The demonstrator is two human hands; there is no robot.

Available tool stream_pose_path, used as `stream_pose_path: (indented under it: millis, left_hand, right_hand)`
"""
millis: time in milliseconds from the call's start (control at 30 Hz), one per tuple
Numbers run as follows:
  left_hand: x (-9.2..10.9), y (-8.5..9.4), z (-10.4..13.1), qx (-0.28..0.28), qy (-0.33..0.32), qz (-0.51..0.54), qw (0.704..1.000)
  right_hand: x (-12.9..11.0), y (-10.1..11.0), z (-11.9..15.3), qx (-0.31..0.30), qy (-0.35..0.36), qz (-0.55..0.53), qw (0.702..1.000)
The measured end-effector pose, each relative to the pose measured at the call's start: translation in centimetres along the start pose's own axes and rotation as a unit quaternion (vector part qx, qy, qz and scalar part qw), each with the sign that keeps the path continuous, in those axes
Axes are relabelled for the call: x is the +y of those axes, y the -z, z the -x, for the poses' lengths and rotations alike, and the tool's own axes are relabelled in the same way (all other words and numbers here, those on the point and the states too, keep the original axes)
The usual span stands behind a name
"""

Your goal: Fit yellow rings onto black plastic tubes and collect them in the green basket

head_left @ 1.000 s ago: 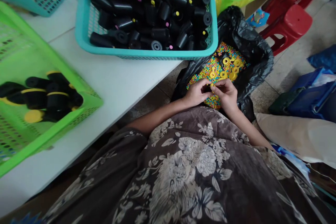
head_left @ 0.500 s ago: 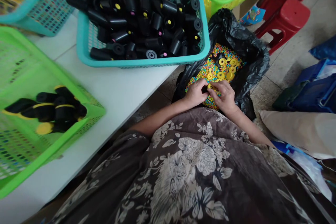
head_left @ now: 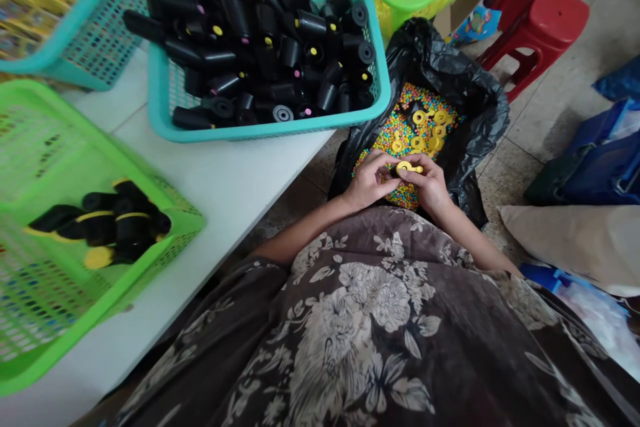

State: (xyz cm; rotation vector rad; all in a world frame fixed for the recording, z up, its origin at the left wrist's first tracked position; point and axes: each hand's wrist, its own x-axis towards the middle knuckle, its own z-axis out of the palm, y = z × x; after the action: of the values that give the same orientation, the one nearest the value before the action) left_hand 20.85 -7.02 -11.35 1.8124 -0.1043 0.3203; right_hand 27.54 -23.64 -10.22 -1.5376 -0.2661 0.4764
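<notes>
Over a bag of tiny coloured beads (head_left: 383, 140), both my hands meet at a small piece. My left hand (head_left: 369, 181) is closed, its fingertips on a black plastic tube (head_left: 393, 171) that is mostly hidden. My right hand (head_left: 431, 185) pinches a yellow ring-shaped cap with a tab (head_left: 404, 165), which lies against the black tube's end. Whether the cap is seated on the tube I cannot tell. Several loose yellow caps (head_left: 436, 143) and a black piece (head_left: 413, 109) lie on the beads just beyond my fingers.
A turquoise basket (head_left: 260, 132) piled with black tubes stands on the white table (head_left: 240, 173). A green basket (head_left: 165, 213) at left holds black tubes with yellow caps. Another green basket (head_left: 400, 5) holds yellow caps. A red stool (head_left: 557, 20) stands at right; the black bag (head_left: 483, 93) rests beside the table.
The yellow cap now shows its ring and tab more fully between my fingers. My right hand's fingers have shifted on it. The whole view has moved slightly.
</notes>
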Motion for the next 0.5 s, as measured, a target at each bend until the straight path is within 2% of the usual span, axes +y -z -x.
stream_pose_path:
  millis: [100, 167, 267, 500]
  left_hand:
    - [0.5, 0.6, -0.1, -0.058, 0.108, 0.129, 0.984]
    - [0.9, 0.7, -0.2, -0.088, 0.154, 0.173, 0.969]
    - [1.7, 0.4, -0.1, -0.093, 0.162, 0.188, 0.964]
    - [2.7, -0.4, 0.5, -0.030, 0.162, 0.184, 0.969]
  right_hand:
    - [-0.6, 0.4, 0.2, -0.017, 0.016, 0.048, 0.999]
    - [-1.1, 0.4, 0.4, -0.032, 0.026, 0.077, 0.996]
    - [-1.6, 0.0, 0.7, -0.035, 0.023, 0.065, 0.997]
    - [-1.0, -0.7, 1.0, -0.033, -0.007, 0.002, 0.999]
